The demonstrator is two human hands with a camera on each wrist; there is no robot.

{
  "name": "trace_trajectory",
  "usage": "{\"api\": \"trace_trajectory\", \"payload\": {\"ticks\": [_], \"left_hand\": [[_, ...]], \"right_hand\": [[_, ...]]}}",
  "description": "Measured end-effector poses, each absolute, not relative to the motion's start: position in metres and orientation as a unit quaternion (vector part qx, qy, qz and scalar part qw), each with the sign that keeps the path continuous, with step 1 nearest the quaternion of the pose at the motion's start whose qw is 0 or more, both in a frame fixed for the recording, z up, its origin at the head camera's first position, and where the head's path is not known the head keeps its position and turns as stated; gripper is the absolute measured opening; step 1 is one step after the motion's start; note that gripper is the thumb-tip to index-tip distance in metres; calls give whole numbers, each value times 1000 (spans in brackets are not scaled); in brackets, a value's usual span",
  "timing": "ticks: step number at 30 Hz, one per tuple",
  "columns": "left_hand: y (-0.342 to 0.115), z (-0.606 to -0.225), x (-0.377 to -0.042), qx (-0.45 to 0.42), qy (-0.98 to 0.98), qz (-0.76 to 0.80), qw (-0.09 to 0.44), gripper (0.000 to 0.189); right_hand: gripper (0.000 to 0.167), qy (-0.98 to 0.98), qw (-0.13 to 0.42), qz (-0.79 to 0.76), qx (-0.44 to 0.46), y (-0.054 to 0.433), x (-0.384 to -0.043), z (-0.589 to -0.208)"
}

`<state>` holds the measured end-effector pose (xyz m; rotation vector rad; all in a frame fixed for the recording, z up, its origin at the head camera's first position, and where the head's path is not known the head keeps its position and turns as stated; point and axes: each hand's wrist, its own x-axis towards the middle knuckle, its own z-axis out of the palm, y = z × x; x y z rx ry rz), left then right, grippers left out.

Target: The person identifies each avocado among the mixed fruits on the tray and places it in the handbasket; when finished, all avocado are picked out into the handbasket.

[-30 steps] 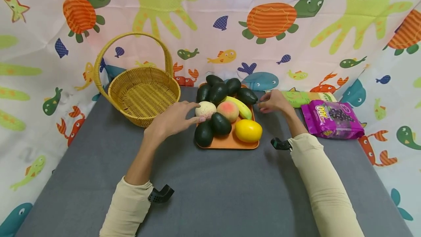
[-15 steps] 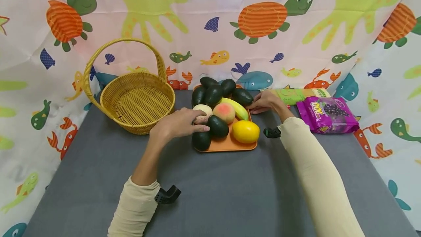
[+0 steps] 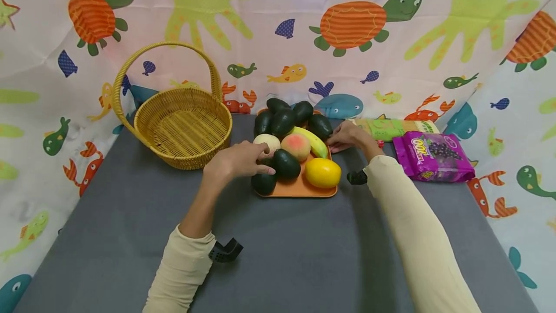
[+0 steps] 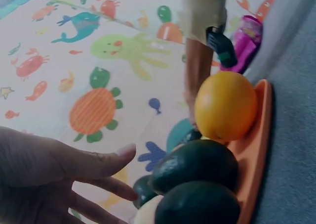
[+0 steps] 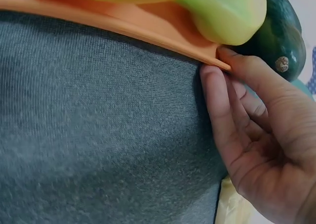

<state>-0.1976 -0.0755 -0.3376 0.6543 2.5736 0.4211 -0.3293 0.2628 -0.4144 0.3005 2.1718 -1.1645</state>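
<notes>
1. Head view: orange shallow tray (image 3: 301, 190) on grey cloth-covered surface (image 3: 299, 255), between both hands; carries dark green oval avocados (image 3: 286, 164), pale round fruit (image 3: 269, 142), pink-yellow peach (image 3: 296, 146), glossy yellow round fruit (image 3: 323, 173).
2. Right hand (image 5: 276, 135) pinches tray rim, fingertips on either side.
3. Left hand (image 3: 236, 159) loose, thumb apart from fingers, beside pale fruit and avocados; contact cannot be told.
4. Yellow woven basket (image 3: 188, 162), arched handle, left of tray. Purple grape-printed packet (image 3: 436, 156) at right.

Both sleeves (image 3: 175, 272) are cream. Bent black devices (image 3: 226, 251) jut at the cuffs (image 3: 201, 240), left and right of the orange tray (image 3: 299, 190).
</notes>
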Motion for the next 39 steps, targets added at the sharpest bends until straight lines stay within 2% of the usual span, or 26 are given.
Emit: {"api": "trace_trajectory", "payload": {"ticks": [8, 13, 19, 26, 31, 35, 39], "left_hand": [[-60, -358, -196, 182, 948, 114, 234, 69], [-54, -367, -197, 143, 957, 117, 223, 69], [-48, -370, -202, 140, 957, 130, 217, 73], [-48, -369, -206, 132, 955, 151, 220, 67], [-59, -357, -209, 133, 956, 153, 214, 43], [-73, -342, -212, 140, 956, 154, 208, 47], [-89, -329, -214, 140, 957, 180, 179, 46]], "right_hand": [[21, 841, 326, -416, 118, 265, -331, -432], [27, 845, 331, -404, 112, 265, -335, -431], [29, 847, 332, -401, 110, 267, -337, -422], [23, 845, 329, -407, 114, 268, -340, -420], [23, 843, 326, -413, 111, 264, -345, -422], [21, 840, 331, -414, 112, 262, -345, -423], [21, 840, 336, -412, 110, 261, -344, -422]]}}
